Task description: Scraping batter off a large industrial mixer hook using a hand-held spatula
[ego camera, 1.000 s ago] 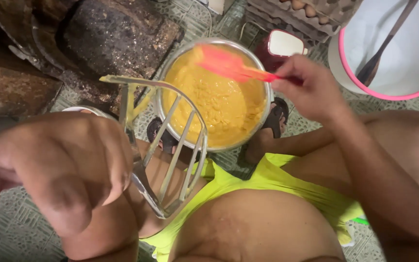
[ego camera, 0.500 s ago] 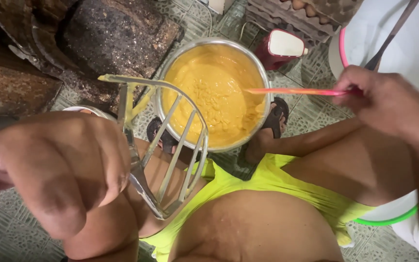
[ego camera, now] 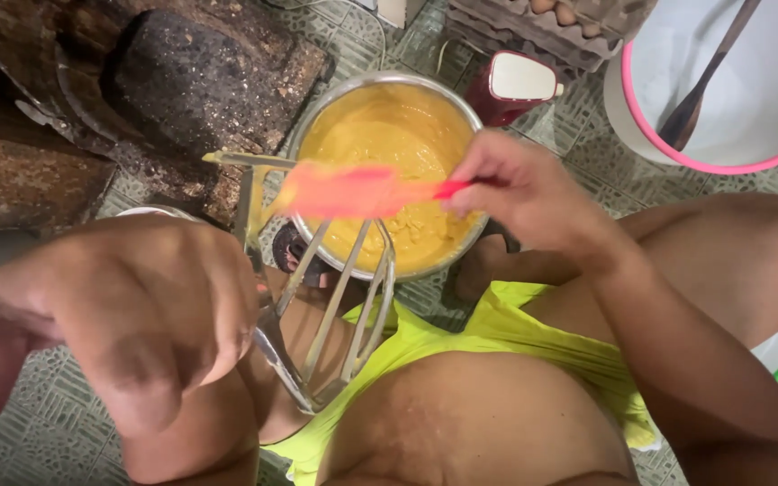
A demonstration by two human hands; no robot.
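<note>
— What is seen at the far left?

— A dark, rough, charred block (ego camera: 200,85) is set on the patterned tiled floor (ego camera: 29,396), beside rusty metal pieces. In front of it the left hand (ego camera: 128,315) is raised close to the camera, its fingers curled tight around the stem of a flat metal mixer beater with open wire bars (ego camera: 326,297). The beater is held tilted, and its upper bar is smeared with yellow batter.

— And what is found behind the beater?

— A round steel mixing bowl (ego camera: 317,117) is placed on the floor between the knees, well filled with thick yellow batter (ego camera: 398,135). Just beyond its far rim a dark red container with a white top (ego camera: 515,85) is seen, and behind that a grey egg tray holding brown eggs (ego camera: 551,22).

— How is the spatula held?

— A red-orange silicone spatula (ego camera: 353,191) is pinched by its thin handle between the thumb and fingers of the right hand (ego camera: 524,193). Its blade is laid across the beater's upper bars, above the bowl; it is blurred, so contact cannot be told for certain.

— What is shown at the right?

— A white plastic bucket with a pink rim (ego camera: 677,144) is seen, with a dark utensil handle (ego camera: 704,76) leaned inside it. A bright yellow-green garment (ego camera: 497,324) is worn below.
</note>
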